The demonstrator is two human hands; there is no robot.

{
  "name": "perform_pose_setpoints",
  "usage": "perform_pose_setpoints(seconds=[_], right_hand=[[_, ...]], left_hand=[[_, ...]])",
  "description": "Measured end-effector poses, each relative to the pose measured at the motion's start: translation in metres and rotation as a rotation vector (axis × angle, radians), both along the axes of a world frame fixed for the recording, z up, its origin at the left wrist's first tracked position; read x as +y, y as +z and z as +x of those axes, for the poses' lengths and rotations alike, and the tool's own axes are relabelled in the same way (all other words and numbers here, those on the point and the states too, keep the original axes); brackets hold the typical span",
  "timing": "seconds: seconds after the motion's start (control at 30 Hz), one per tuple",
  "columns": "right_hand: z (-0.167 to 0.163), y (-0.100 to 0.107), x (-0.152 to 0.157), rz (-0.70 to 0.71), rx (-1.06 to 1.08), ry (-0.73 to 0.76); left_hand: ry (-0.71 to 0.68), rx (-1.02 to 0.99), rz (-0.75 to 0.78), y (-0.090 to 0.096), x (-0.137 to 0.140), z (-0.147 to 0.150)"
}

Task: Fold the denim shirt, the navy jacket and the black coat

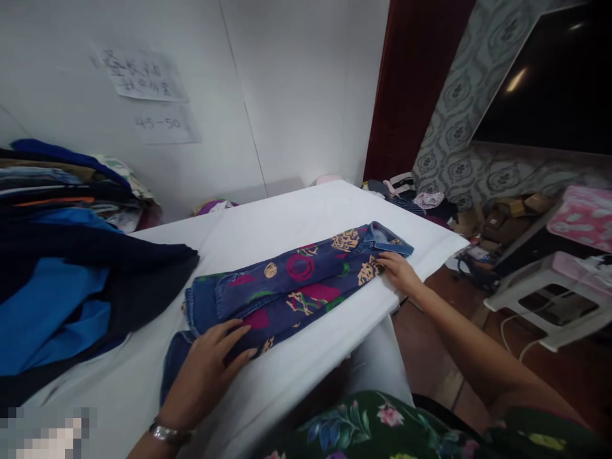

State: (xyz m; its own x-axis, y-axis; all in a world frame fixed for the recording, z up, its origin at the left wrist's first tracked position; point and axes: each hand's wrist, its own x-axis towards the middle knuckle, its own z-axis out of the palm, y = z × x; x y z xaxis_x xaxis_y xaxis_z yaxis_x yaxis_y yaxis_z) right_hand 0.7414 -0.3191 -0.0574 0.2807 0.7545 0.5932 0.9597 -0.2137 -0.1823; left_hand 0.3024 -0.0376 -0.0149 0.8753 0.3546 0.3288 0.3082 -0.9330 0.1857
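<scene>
A patterned denim shirt [301, 277], dark blue with magenta, green and tan prints, lies folded lengthwise on the white-covered table [282, 220]. Its collar points to the far right, and its lower end is toward the left. Over the near left part of the shirt rests my left hand [210, 363], thumb and fingers apart and touching the cloth. Just below the collar, my right hand [399, 273] pinches the shirt's near edge between its fingers and thumb. A fold of denim shows beneath my left wrist.
Piled dark and blue clothes [57, 280] cover the table's left side. Handwritten paper sheets [143, 76] hang on the white wall behind. Beyond the right edge are more clothes [406, 194], cardboard boxes [497, 223] and a plastic stool [554, 293] with a cable.
</scene>
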Motion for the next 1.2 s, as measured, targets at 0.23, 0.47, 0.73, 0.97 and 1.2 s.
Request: perform_pose_setpoints(seconds=[0.23,0.47,0.73,0.97,1.2], right_hand=[[0.047,-0.004,-0.018,-0.108,0.028,-0.178],[0.059,0.006,-0.012,-0.262,0.008,-0.254],[0.061,0.011,-0.019,-0.288,-0.09,-0.396],[0.055,0.008,-0.02,-0.269,-0.131,-0.235],[0.047,0.011,-0.011,-0.285,-0.159,-0.126]], left_hand=[[0.021,0.103,-0.009,-0.008,0.009,0.002],[0.045,0.15,-0.018,0.0,0.004,0.007],[0.029,0.194,-0.034,0.011,0.003,0.01],[0.072,0.178,0.015,0.006,-0.004,0.009],[0.02,0.273,0.023,0.018,-0.007,0.02]])
